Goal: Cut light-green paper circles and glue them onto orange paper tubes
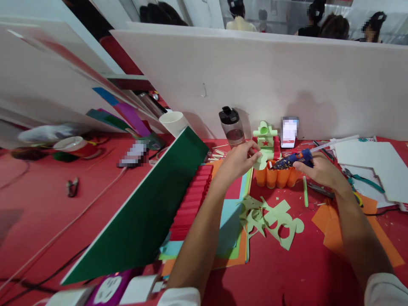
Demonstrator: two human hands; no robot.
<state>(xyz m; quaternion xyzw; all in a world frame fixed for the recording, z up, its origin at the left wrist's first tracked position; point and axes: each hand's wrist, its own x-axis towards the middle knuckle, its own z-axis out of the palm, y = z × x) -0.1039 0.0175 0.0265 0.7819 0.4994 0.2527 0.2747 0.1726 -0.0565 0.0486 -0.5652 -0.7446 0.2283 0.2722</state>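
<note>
Near the orange tubes (270, 180) | left hand (239, 159) pinching green disc (261, 162) by its edge, likely leaving its face free | right hand (321, 171) gripping glue gun (290, 161)

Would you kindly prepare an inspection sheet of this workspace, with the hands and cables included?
Surface: red tabletop, small scraps strewn around the work.
Job's things: pale green disc, blue glue gun, orange tubes close by.
Clutter: green cut-out scraps, teal-handled pliers.
Hands: left hand holds the disc; right hand grips the glue gun.
Cables: white cable crosses the tabletop at left.
Surroundings: white partition behind; people beyond it.
</note>
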